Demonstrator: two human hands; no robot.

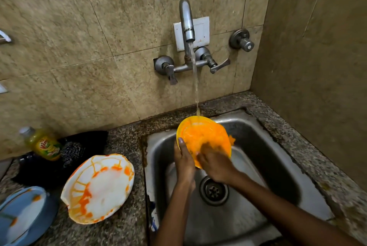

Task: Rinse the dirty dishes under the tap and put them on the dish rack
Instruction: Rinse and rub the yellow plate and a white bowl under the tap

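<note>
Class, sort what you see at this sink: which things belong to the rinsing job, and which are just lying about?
Belong to the job:
yellow plate, held by left hand, rubbed by right hand
tap, running
sink
stained white plate
blue plate

Lying about:
dish soap bottle
black cloth

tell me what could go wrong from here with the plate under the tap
1. The left hand grips the round orange plastic plate only at its wet rim while the right hand rubs its face; it may slip into the steel sink.
2. The white sauce-stained plate sits by the counter's sink edge; an elbow could knock it.
</note>
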